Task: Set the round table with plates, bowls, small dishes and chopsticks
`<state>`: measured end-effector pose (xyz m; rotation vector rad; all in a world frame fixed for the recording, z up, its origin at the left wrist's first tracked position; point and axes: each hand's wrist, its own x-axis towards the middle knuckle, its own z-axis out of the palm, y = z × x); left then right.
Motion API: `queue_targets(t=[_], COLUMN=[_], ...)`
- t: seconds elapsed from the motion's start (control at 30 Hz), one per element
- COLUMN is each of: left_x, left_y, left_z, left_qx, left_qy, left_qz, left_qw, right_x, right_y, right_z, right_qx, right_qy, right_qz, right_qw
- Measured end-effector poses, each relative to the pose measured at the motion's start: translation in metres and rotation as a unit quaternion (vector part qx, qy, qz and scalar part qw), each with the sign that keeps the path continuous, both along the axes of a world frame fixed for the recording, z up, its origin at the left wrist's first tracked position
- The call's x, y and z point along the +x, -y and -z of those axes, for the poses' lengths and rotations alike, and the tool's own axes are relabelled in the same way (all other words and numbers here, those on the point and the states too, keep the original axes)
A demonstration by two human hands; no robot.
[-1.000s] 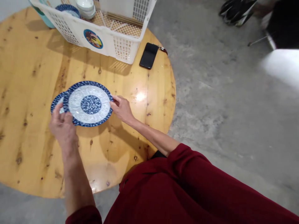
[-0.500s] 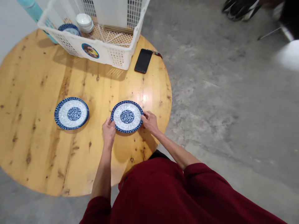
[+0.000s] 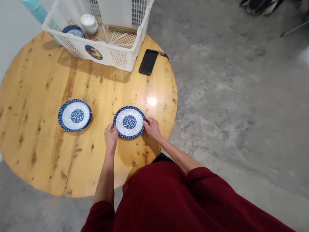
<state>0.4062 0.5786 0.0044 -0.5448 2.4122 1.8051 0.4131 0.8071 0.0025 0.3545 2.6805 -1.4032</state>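
Observation:
A blue-and-white patterned plate (image 3: 129,122) lies flat on the round wooden table (image 3: 48,151), near its right edge. My left hand (image 3: 111,135) pinches the plate's lower left rim. My right hand (image 3: 151,127) grips its right rim with curled fingers. A second, matching plate (image 3: 75,115) rests on the table to the left, apart from both hands; it looks like a stack of two.
A white plastic basket (image 3: 113,54) at the back of the table holds small white bowls (image 3: 88,22), a blue dish (image 3: 72,31) and chopsticks. A black phone (image 3: 148,62) lies beside it. A teal bottle (image 3: 38,13) stands behind. Grey concrete floor surrounds the table.
A second ago both hands held the plate above the stack at the left. It now lies on the table to the right, both hands on its rim. The view pulled back.

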Motion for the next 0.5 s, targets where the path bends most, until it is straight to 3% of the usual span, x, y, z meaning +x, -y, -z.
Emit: queue_targets(t=[0.23, 0.33, 0.5], left_x=[-0.001, -0.001, 0.008], left_y=[-0.003, -0.003, -0.003], left_z=[-0.001, 0.001, 0.007], left_qx=[-0.034, -0.034, -0.034], left_qy=[-0.002, -0.005, 0.015], left_qz=[-0.001, 0.000, -0.001], left_qw=[0.999, 0.999, 0.999], right_x=[-0.001, -0.002, 0.004], right_y=[-0.004, -0.013, -0.046], right_z=[-0.004, -0.004, 0.003], right_qx=[0.008, -0.044, -0.157], right_qy=[0.014, 0.034, 0.072], right_qz=[-0.018, -0.015, 0.096], right_qw=[1.000, 0.998, 0.980])
